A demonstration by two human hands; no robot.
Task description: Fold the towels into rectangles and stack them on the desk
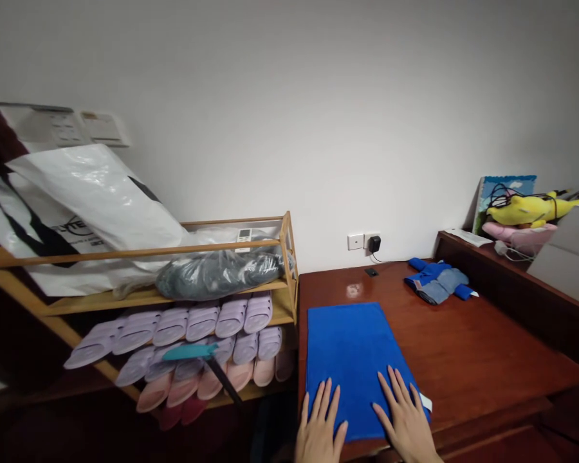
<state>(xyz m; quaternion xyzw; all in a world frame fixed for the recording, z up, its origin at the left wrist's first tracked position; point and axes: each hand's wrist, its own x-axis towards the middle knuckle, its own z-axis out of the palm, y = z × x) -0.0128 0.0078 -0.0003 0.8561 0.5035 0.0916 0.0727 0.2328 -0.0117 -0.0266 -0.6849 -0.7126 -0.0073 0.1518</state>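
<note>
A folded blue towel [352, 354] lies flat on the dark red wooden table [468, 347], near its left front corner. My left hand [320, 426] rests palm down on the towel's near left edge with the fingers stretched out. My right hand [405, 418] lies flat on the near right part of the towel, fingers spread, beside a small white tag [425, 403]. Neither hand holds anything.
A crumpled blue and grey cloth [438, 281] lies at the back of the table. A wooden shoe rack [174, 308] full of slippers stands to the left. A raised ledge [511, 276] on the right carries a yellow plush toy [531, 209]. A charger [374, 244] sits in the wall socket.
</note>
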